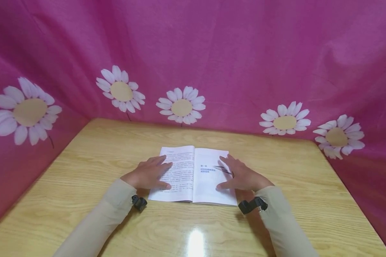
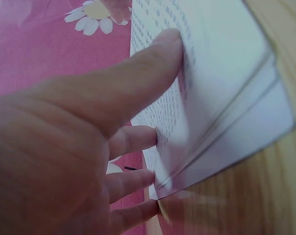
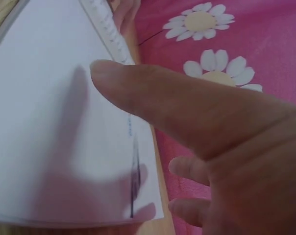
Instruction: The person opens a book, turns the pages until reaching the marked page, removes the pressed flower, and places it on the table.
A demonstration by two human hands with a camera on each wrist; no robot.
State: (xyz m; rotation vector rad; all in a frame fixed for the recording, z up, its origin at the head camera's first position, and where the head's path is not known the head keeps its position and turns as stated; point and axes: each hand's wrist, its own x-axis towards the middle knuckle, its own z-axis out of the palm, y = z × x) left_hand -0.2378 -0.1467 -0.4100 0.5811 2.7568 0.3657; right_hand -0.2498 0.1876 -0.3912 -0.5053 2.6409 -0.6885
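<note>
your left hand [image 1: 149,174] and right hand [image 1: 242,174] reach over the two sides of an open, rectangular, white-paged paper book [image 1: 180,178], which lies flat on the light brown wood-grain surface [image 1: 167,228] in front of you. your left grip is spread, thumb and fingers apart over the outer part of the left page, which carries dark printed lines. your right grip is spread too, its thumb over the right page, near a short blue printed heading [image 1: 207,170] and a slim dark mark; you cannot tell whether that thumb touches the paper. you wear beige long sleeves [image 1: 99,217] and black wrist straps [image 1: 139,203]. behind the surface hangs a magenta cloth [image 1: 228,53] with white, yellow-centred daisies [image 1: 181,107].
</note>
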